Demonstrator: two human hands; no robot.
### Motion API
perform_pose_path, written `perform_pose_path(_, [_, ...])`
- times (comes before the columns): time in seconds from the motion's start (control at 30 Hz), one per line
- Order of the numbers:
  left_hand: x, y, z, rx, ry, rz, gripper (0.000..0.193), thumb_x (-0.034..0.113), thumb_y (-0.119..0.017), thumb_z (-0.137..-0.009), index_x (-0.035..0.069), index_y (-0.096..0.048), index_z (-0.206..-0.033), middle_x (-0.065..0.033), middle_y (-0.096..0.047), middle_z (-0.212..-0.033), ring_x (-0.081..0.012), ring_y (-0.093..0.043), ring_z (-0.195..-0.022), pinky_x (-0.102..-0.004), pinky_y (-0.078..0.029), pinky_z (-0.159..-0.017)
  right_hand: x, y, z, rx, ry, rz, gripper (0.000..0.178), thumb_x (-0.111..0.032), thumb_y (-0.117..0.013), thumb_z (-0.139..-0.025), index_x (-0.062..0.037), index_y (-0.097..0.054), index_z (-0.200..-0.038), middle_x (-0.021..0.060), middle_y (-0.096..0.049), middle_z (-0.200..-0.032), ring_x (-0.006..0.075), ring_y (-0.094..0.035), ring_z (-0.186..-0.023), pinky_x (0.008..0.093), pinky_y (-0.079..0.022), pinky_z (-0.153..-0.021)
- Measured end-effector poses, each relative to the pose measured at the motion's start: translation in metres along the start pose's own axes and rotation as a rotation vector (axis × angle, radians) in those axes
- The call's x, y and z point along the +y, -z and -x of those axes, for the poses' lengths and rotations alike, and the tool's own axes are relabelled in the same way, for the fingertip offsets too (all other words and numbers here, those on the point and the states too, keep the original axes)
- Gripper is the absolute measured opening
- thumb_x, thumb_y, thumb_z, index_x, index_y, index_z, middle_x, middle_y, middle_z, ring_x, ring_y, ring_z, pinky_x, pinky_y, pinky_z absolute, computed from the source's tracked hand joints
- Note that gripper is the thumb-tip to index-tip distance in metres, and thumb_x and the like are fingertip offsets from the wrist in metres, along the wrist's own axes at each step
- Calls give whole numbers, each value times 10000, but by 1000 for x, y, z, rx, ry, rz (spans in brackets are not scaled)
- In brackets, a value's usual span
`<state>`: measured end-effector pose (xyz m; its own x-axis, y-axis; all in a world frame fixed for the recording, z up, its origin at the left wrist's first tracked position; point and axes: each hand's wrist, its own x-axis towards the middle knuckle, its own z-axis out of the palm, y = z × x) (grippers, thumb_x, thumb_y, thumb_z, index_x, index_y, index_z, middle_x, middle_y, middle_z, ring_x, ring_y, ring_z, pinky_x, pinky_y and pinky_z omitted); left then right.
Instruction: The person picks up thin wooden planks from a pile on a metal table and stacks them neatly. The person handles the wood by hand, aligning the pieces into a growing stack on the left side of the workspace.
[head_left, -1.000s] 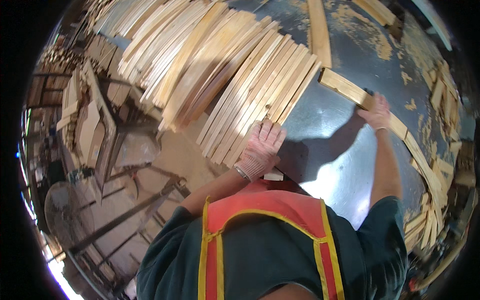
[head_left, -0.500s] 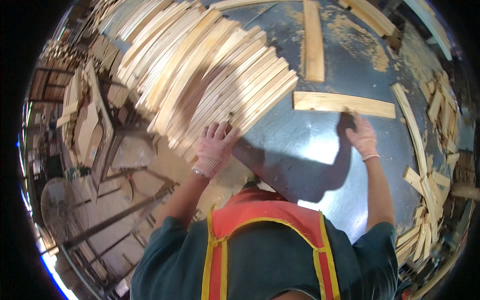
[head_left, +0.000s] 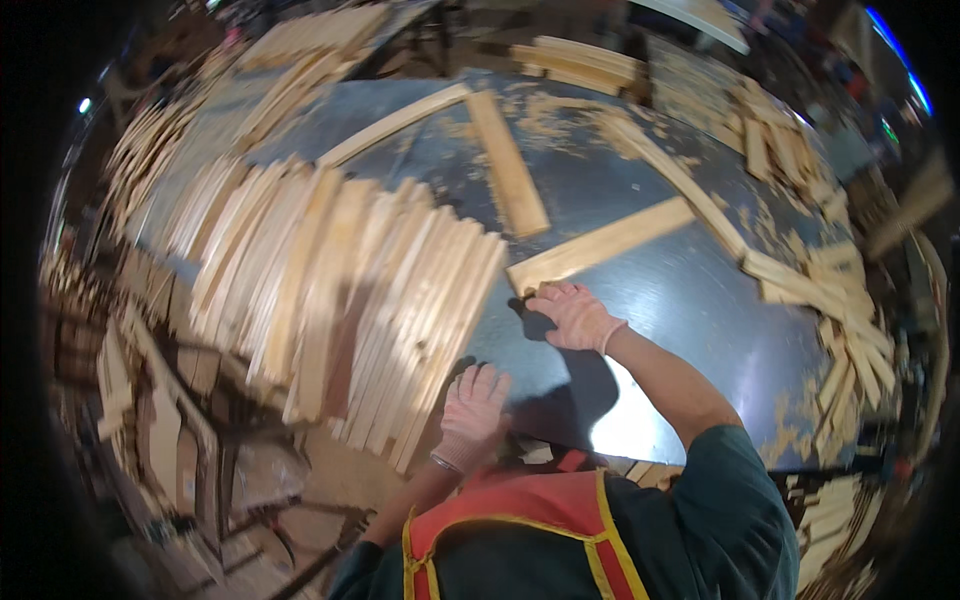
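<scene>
Both hands wear pale pink knit gloves. My right hand (head_left: pixel 573 318) reaches across to the near left end of a loose wooden plank (head_left: pixel 605 240) lying flat on the dark metal table; its fingers are stretched out, and I cannot tell whether the tips touch the wood. My left hand (head_left: pixel 475 412) is by the table's near edge, just right of the row of wooden strips (head_left: pixel 400 330), fingers extended and holding nothing. Another plank (head_left: pixel 508 165) lies beyond, pointing away from me.
A long strip (head_left: pixel 395 122) lies at the far left of the metal table (head_left: pixel 690 310). Curved pieces (head_left: pixel 680 180) run along the right side toward a heap of offcuts (head_left: pixel 845 320). Sawdust (head_left: pixel 560 125) covers the far part. A wooden rack (head_left: pixel 165 440) stands at lower left.
The view has turned to the right. My right hand has moved left along the plank to its near left end. My left hand has come off the strips' ends toward the right.
</scene>
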<state>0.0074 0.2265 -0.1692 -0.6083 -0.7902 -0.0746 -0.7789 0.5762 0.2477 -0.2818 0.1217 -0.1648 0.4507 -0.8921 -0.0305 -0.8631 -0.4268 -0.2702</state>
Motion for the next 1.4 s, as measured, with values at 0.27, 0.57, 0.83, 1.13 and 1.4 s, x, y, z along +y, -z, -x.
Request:
perform_pose_path(0.27, [19, -8, -137, 61, -67, -87, 876, 452, -808, -805, 74, -491, -1529, -157, -443, -1564, -383, -372, -1487, -514, -328, -1203, 228, 65, 63, 62, -788, 66, 686, -333, -736, -782, -78, -605, -1405, 204, -615, -1441, 414, -598, -1297, 454, -495, -1116])
perform_pose_path(0.57, [52, -39, -261, -138, 239, -52, 921, 559, -787, -819, 144, -420, -1555, -138, -514, -1415, -360, -497, -1338, -508, -435, -1088, 330, 29, 54, 230, -892, 21, 847, -555, -789, -794, -113, -524, -1466, 195, -544, -1506, 377, -529, -1391, 487, -472, -1110])
perform_pose_path(0.83, [55, -27, -239, -144, 413, 887, 798, 292, -837, -789, 71, -542, -1497, -154, -654, -1292, -297, -655, -1152, -422, -533, -989, 253, 17, 12, 161, -907, -205, 764, -534, -698, -877, -153, -512, -1513, 171, -527, -1541, 348, -480, -1437, 507, -422, -1148])
perform_pose_path(1.13, [37, -11, -84, -353, 627, 717, 571, 208, -775, -852, 67, -654, -1391, -90, -742, -1116, -209, -701, -883, -376, -566, -761, 186, 30, 221, -72, -667, -31, 885, -401, -743, -776, -112, -466, -1565, 166, -455, -1612, 419, -372, -1529, 513, -286, -1269])
perform_pose_path(1.4, [-69, -38, 68, 183, 261, -437, 829, 282, -795, -838, 185, -455, -1587, -154, -454, -1589, -433, -389, -1491, -606, -400, -1153, 166, -1, 324, -367, -870, 234, 878, -307, -790, -792, -199, -435, -1588, 119, -530, -1544, 327, -466, -1473, 499, -331, -1227])
